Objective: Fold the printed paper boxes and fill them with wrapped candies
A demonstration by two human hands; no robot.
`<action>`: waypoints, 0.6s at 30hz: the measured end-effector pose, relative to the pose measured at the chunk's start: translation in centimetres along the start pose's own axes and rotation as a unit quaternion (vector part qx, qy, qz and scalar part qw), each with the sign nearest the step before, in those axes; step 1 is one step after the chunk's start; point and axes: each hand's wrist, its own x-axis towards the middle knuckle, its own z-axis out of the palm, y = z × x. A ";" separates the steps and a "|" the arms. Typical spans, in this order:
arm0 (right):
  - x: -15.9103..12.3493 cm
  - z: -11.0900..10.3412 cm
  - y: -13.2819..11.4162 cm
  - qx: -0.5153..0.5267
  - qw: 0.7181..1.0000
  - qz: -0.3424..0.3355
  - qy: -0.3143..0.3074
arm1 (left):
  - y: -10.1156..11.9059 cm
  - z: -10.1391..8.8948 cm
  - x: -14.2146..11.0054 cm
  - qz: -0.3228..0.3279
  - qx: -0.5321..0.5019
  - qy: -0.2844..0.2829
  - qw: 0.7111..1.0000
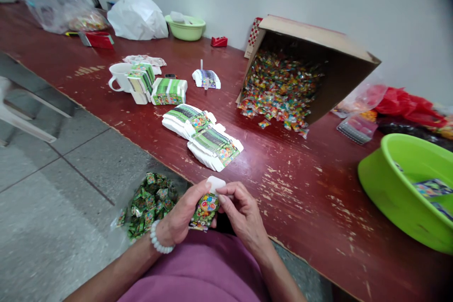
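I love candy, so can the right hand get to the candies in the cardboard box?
Probably yes, with a stretch: the cardboard box is open on the near side, candies spill out there, and the way looks free. But the right hand is busy at the printed carton.

From afar, I view a smooth paper packet (205, 208), a glossy table (279, 198) with rough, worn patches, a matt cardboard box (314, 33) and a smooth plastic basin (385, 193).
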 end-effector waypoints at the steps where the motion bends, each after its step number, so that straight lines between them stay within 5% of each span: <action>1: 0.0 0.0 0.1 -0.005 1.000 -0.001 0.000 | 0.0 0.0 0.0 0.000 0.001 0.000 1.000; 18: -0.4 -0.2 1.1 0.006 1.000 0.017 0.000 | -0.3 -0.1 0.0 -0.010 0.027 -0.002 1.000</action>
